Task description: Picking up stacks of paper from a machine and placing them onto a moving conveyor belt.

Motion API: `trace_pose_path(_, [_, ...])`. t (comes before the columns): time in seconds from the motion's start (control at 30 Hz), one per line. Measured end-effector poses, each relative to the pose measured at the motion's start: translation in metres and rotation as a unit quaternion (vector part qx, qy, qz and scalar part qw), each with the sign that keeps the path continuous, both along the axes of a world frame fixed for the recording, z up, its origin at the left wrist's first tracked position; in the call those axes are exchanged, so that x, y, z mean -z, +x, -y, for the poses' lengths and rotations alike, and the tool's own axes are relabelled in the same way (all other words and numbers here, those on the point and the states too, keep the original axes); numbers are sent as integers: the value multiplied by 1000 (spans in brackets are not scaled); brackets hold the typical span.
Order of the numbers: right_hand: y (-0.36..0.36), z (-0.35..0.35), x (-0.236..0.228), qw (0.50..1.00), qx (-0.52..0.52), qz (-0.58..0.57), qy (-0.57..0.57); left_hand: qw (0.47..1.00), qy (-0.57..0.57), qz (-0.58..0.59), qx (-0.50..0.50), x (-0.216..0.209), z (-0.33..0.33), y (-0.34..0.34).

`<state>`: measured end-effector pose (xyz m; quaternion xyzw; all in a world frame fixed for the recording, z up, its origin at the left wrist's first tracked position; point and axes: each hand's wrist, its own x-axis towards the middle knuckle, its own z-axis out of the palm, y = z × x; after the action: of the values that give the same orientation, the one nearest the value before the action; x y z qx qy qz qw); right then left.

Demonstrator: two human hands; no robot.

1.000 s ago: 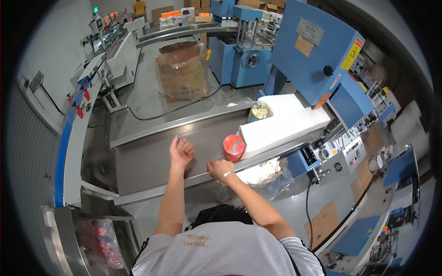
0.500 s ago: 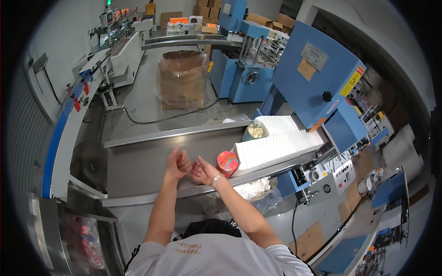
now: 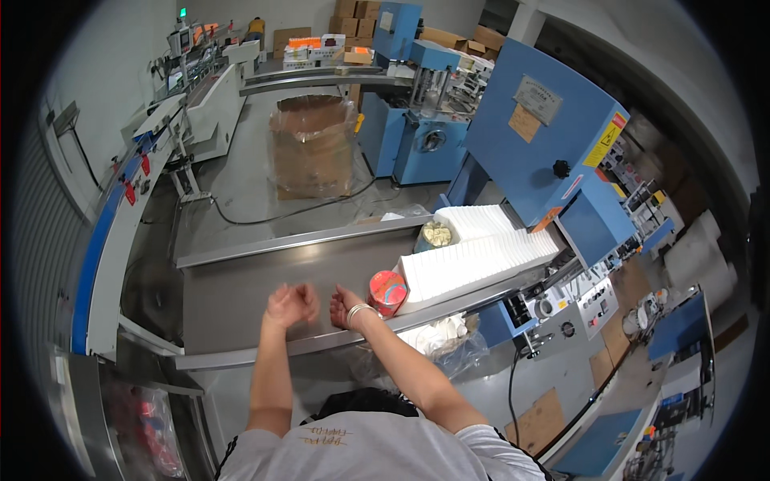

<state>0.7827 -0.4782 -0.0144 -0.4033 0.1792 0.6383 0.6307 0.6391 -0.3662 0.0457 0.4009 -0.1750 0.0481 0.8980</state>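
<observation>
the person's left hand [image 3: 290, 305] and right hand [image 3: 346, 308] hover close together over the grey steel surface [image 3: 241, 297], both curled loosely with empty grips, fingers neither clamped on anything nor spread flat. just beside the right hand, on the surface, stands a small round tub with a red and blue patterned lid [image 3: 387, 291], touching the near end of a long row of stacked white paper sheets [image 3: 473, 260] that runs out of a blue machine [image 3: 553, 152]. a second round tub of pale pieces [image 3: 436, 235] sits behind the stack.
</observation>
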Motion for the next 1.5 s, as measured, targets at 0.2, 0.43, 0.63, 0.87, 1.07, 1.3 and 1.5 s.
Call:
trace_pose_path(0.2, [2,1,15,998,-51,28,17,875,148,-446,-119,26,-28,-24])
trace_pose_path(0.43, [-23,7,-34,984,-120,48,124,948,-12,-302,-102,54,-60,-26])
trace_pose_path(0.63, [-18,1,-15,994,-71,89,7,991,-93,-91,-14,24,-47,-28])
trace_pose_path(0.87, [-13,12,-25,958,-172,92,211,805,319,-497,-61,9,-19,-9])
trace_pose_path(1.07, [-16,3,-16,990,-70,124,23,933,54,-306,-180,25,-46,-17])
trace_pose_path(1.3, [-21,14,-33,941,-212,64,256,892,197,-402,-64,33,-37,-22])
trace_pose_path(1.5, [-14,15,-27,931,-209,21,299,833,271,-457,-154,23,-28,-13])
